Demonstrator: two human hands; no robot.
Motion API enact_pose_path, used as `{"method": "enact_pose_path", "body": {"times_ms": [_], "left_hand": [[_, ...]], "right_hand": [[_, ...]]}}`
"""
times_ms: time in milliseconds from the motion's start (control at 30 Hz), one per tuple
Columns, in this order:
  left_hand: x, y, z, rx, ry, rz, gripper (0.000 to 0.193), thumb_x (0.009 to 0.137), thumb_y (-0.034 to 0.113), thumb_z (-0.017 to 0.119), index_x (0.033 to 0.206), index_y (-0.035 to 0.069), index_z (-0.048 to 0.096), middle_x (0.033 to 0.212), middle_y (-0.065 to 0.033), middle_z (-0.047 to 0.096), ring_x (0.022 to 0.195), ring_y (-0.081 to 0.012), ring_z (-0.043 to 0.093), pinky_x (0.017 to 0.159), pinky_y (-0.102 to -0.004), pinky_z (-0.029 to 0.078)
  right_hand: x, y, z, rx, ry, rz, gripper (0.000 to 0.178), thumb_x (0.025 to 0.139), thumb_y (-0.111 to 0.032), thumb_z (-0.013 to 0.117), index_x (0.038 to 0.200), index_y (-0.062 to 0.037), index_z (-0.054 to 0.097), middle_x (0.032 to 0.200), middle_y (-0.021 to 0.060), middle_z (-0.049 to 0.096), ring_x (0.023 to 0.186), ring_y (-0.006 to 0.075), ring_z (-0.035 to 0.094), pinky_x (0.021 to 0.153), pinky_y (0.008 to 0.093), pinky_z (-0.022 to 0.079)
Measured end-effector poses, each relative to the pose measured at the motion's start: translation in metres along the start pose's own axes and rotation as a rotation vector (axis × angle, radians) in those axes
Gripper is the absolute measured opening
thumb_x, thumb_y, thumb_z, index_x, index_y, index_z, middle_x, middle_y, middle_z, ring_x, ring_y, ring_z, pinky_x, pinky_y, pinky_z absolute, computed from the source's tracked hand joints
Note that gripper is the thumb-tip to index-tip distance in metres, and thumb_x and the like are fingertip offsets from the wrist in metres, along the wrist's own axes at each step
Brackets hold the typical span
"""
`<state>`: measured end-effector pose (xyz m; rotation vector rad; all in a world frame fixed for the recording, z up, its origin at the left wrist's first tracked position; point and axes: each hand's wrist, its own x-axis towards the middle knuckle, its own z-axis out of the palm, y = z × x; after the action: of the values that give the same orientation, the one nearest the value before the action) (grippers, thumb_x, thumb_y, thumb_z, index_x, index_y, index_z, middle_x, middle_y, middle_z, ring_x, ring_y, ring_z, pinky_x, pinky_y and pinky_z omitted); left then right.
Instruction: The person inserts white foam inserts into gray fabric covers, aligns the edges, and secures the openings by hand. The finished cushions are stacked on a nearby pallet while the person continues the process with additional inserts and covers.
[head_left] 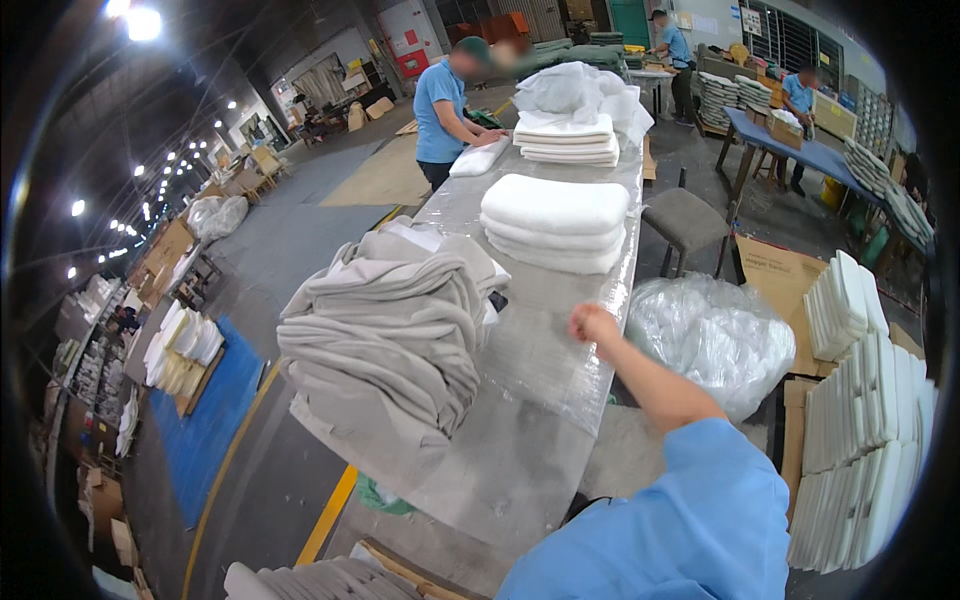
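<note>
My right hand is above the long table, its fingers curled in and no object showing in it. It is nearest to a stack of thick white folded pads farther up the table. To its left, a big heap of grey fabric covers lies piled in loose folds, with bits of white showing behind it. My left hand is not in view.
A co-worker at the table's far left presses both hands on a white pad. More white pads lie under plastic film. Right of the table are a stool, bundled clear plastic and stacked white pads.
</note>
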<state>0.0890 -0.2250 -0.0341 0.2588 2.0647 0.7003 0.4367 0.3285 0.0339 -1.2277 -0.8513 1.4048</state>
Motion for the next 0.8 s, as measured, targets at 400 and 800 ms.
{"method": "enact_pose_path", "body": {"times_ms": [400, 800], "left_hand": [[-0.034, -0.029, 0.055, -0.17, 0.15, -0.29, 0.035, 0.092, 0.039, 0.068, 0.103, 0.007, 0.075, 0.087, -0.012, 0.071, 0.077, -0.0259, 0.068, 0.069, -0.043, 0.055], [-0.098, -0.045, 0.1, -0.297, 0.183, -0.462, 0.048, 0.093, 0.041, 0.061, 0.12, 0.006, 0.077, 0.102, -0.0151, 0.076, 0.092, -0.0297, 0.071, 0.083, -0.0434, 0.057]], "right_hand": [[0.212, -0.201, -0.084, -0.22, 0.309, -0.256, 0.037, 0.096, -0.025, 0.071, 0.126, -0.0038, 0.07, 0.118, 0.017, 0.072, 0.1, 0.038, 0.072, 0.086, 0.0484, 0.061], [0.228, -0.177, 0.097, -0.653, 0.14, -0.243, 0.039, 0.095, -0.025, 0.071, 0.127, -0.0023, 0.069, 0.119, 0.0156, 0.072, 0.105, 0.0332, 0.07, 0.093, 0.0459, 0.057]]}}
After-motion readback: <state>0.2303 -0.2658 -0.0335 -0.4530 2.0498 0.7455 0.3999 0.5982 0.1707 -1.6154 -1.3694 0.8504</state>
